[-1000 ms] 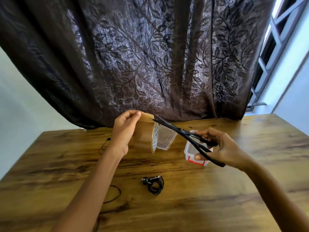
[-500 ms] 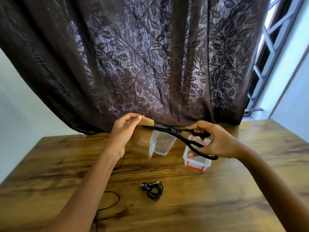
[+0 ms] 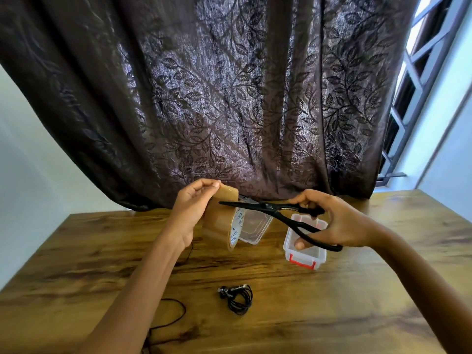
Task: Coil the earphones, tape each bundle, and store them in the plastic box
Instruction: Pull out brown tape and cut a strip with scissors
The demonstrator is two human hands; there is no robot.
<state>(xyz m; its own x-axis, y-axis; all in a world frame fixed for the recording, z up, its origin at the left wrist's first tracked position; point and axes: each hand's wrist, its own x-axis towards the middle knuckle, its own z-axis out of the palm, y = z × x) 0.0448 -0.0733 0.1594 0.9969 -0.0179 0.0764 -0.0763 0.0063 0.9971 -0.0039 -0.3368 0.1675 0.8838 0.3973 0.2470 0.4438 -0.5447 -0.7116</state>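
My left hand (image 3: 194, 208) pinches the free end of a strip pulled up from a brown tape roll (image 3: 222, 226), which hangs above the table. My right hand (image 3: 329, 221) grips black scissors (image 3: 268, 209), their blades reaching left across the strip just above the roll. A coiled black earphone bundle (image 3: 238, 297) lies on the wooden table (image 3: 357, 302) in front of me. A clear plastic box (image 3: 305, 247) with red clips stands open behind the scissors, partly hidden by my right hand. Its clear lid (image 3: 254, 227) lies behind the roll.
A loose black earphone cable (image 3: 173, 318) trails on the table under and beside my left forearm. A dark leaf-patterned curtain (image 3: 229, 98) hangs at the table's far edge. A window frame (image 3: 419, 72) is at the right.
The scissors have swung left and levelled out, their blades now across the tape strip. The left hand and roll stayed about in place while the camera view shifted slightly.
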